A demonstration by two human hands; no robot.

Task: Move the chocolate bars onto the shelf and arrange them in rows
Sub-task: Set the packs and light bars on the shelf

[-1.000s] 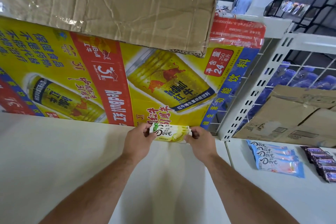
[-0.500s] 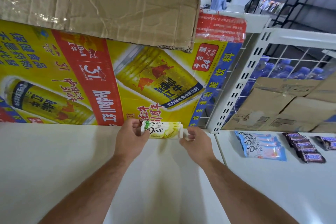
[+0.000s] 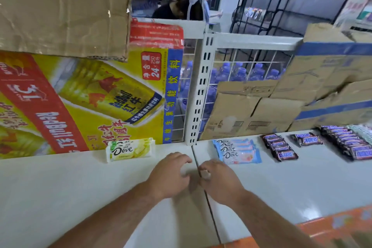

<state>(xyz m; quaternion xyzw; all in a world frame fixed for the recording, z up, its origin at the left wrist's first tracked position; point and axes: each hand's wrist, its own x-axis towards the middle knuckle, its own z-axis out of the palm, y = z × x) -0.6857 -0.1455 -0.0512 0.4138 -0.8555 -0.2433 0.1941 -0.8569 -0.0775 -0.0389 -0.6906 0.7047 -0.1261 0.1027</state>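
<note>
Left hand (image 3: 171, 175) and right hand (image 3: 219, 179) are both low over the white shelf (image 3: 60, 187), close together, one on each side of the dark seam between two shelf panels. Fingers on both are loosely curled, nothing held in either, fingertips nearly meeting. Bare forearms run in from the bottom edge.

Yellow-green Dove bar (image 3: 130, 150) lies flat on the shelf, label up, back edge touching or just against the Red Bull carton (image 3: 80, 102). It sits just left of and behind the left hand, not touched. It is the only bar on that left panel.

On the right panel, a short overlapped row of blue Dove bars (image 3: 237, 151) sits just behind the right hand, apart from it. Further right is a row of Snickers bars (image 3: 279, 148), then a smaller Snickers pair (image 3: 307, 139), then a longer row of dark-wrapped bars (image 3: 350, 143) running out of view; labels there are blurred.

A plain brown cardboard box (image 3: 60, 6) sits on top of the Red Bull carton. A white slotted upright (image 3: 199, 90) stands at the seam. Behind the wire grid are blue-capped bottles (image 3: 241, 72). Flattened cardboard boxes (image 3: 251, 110) lean behind the right-panel bars. Two people (image 3: 181, 8) are in the background. An orange strip (image 3: 322, 225) runs along the shelf front at bottom right.
</note>
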